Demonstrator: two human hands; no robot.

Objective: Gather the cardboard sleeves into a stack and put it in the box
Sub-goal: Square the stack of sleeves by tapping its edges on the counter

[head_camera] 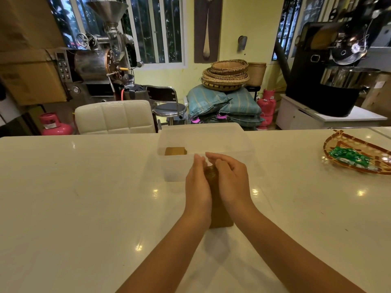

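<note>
A stack of brown cardboard sleeves (219,210) stands on edge on the white table, just in front of the translucent plastic box (237,142). My left hand (197,187) presses flat against its left side and my right hand (229,180) against its right side, so the stack is squeezed between both palms. Most of the stack is hidden by my hands. Inside the box, at its left, lies another brown bundle of sleeves (175,151).
A woven tray (347,142) with green packets (349,157) sits at the table's right edge. A white chair (115,117) stands behind the table on the far left side. Coffee machines, baskets and sacks fill the room beyond.
</note>
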